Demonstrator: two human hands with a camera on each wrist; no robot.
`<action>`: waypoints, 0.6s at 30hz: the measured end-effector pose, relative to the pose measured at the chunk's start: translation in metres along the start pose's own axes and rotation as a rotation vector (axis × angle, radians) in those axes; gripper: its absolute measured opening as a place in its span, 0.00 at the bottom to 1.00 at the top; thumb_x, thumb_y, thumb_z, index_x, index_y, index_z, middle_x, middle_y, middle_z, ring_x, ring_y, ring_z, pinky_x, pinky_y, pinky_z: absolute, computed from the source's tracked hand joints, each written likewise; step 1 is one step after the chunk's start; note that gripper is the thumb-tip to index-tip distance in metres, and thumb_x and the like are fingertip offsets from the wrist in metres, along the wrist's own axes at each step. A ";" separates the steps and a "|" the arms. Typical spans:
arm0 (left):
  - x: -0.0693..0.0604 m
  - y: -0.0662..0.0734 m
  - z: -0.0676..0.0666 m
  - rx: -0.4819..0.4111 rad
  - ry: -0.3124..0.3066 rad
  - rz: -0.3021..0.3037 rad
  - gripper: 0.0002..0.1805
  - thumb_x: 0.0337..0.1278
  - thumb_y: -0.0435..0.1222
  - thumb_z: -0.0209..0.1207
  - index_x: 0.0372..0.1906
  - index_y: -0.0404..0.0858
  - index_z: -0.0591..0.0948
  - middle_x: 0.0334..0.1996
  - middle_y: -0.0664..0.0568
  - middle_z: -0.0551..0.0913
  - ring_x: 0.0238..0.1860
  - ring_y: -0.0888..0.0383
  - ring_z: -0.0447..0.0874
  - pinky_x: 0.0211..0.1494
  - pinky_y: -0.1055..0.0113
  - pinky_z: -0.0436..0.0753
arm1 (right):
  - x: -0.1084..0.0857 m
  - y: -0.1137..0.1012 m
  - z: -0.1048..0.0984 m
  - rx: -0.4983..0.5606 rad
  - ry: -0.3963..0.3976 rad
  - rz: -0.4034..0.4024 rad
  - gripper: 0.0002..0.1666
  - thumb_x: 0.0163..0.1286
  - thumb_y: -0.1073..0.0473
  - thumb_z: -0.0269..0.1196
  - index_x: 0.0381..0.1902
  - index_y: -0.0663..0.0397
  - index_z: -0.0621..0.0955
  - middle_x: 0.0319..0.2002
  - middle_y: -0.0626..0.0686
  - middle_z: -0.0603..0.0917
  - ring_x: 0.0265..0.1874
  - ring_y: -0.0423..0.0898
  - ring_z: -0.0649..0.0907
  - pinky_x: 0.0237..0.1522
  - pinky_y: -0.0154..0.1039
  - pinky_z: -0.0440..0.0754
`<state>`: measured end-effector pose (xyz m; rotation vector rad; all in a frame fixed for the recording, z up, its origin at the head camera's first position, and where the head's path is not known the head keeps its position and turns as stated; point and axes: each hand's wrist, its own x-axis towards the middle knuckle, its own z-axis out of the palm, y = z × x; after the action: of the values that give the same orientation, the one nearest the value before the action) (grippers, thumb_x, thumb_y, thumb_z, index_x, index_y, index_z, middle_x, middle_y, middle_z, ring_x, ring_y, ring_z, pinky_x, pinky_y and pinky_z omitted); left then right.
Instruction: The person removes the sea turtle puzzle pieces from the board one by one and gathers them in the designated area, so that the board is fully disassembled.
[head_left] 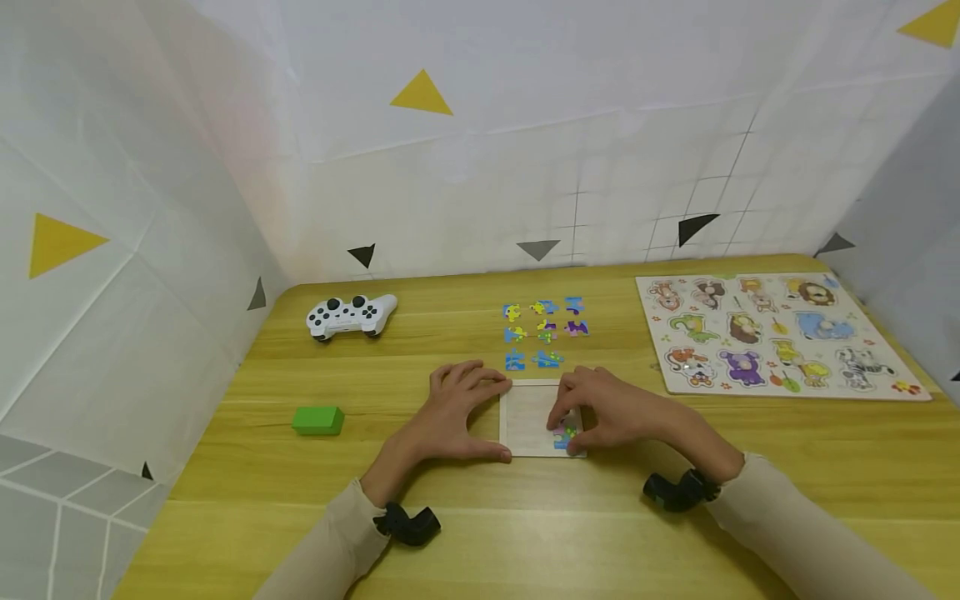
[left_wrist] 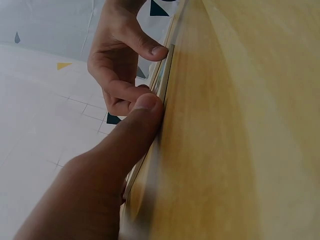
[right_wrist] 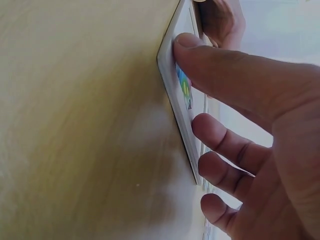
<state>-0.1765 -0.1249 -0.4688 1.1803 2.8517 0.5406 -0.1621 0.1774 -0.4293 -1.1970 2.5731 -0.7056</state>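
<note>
A shallow square wooden puzzle tray point(head_left: 527, 421) lies flat on the table in the head view. My left hand point(head_left: 453, 414) spans its left side, thumb at the near corner and a fingertip at the far corner. Inside the tray's near right corner sits a blue, green and pink jigsaw piece point(head_left: 564, 435). With thumb and index finger my right hand point(head_left: 611, 408) pinches at that piece, partly covering it. The right wrist view shows the piece point(right_wrist: 185, 87) beside the thumb, its other fingers curled near the tray edge. Several loose jigsaw pieces point(head_left: 548, 359) lie beyond the tray.
A white game controller point(head_left: 351, 317) rests at the back left. Nearer me on the left is a green block point(head_left: 318, 420). A large animal puzzle board point(head_left: 765, 333) covers the right rear of the wooden table point(head_left: 517, 533). White printed sheets point(head_left: 480, 192) enclose the back and sides.
</note>
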 end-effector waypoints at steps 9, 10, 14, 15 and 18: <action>0.000 0.000 0.000 0.004 0.003 0.000 0.53 0.41 0.73 0.66 0.75 0.55 0.70 0.72 0.61 0.69 0.79 0.48 0.54 0.76 0.40 0.47 | -0.002 0.000 -0.002 0.061 -0.028 -0.009 0.16 0.58 0.49 0.77 0.43 0.35 0.85 0.39 0.42 0.79 0.42 0.41 0.73 0.47 0.42 0.64; 0.000 0.000 0.000 0.005 0.002 0.000 0.53 0.41 0.73 0.66 0.75 0.56 0.69 0.72 0.61 0.69 0.80 0.48 0.54 0.76 0.40 0.47 | -0.002 0.000 -0.002 0.070 -0.034 -0.005 0.16 0.59 0.49 0.77 0.44 0.35 0.85 0.39 0.42 0.79 0.43 0.41 0.73 0.47 0.42 0.64; 0.000 -0.001 0.000 0.003 -0.002 -0.001 0.54 0.41 0.73 0.66 0.75 0.56 0.69 0.72 0.61 0.69 0.80 0.48 0.54 0.76 0.40 0.47 | -0.001 0.000 -0.003 0.095 -0.044 0.000 0.16 0.59 0.50 0.77 0.44 0.36 0.84 0.40 0.43 0.79 0.43 0.42 0.73 0.47 0.41 0.63; 0.000 -0.001 0.000 0.002 -0.003 -0.002 0.54 0.41 0.73 0.66 0.75 0.55 0.69 0.72 0.61 0.69 0.80 0.48 0.54 0.76 0.40 0.47 | -0.001 -0.001 -0.003 0.099 -0.044 0.001 0.16 0.58 0.50 0.77 0.44 0.36 0.84 0.40 0.43 0.79 0.43 0.42 0.73 0.47 0.41 0.63; 0.000 -0.001 0.001 -0.001 -0.003 -0.001 0.54 0.41 0.73 0.66 0.75 0.55 0.69 0.72 0.61 0.69 0.80 0.49 0.53 0.75 0.40 0.47 | -0.001 -0.002 -0.002 0.106 -0.037 -0.002 0.17 0.58 0.52 0.77 0.44 0.37 0.84 0.40 0.43 0.80 0.43 0.42 0.74 0.47 0.41 0.64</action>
<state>-0.1770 -0.1250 -0.4694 1.1780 2.8484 0.5400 -0.1614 0.1779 -0.4266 -1.1691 2.4713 -0.8025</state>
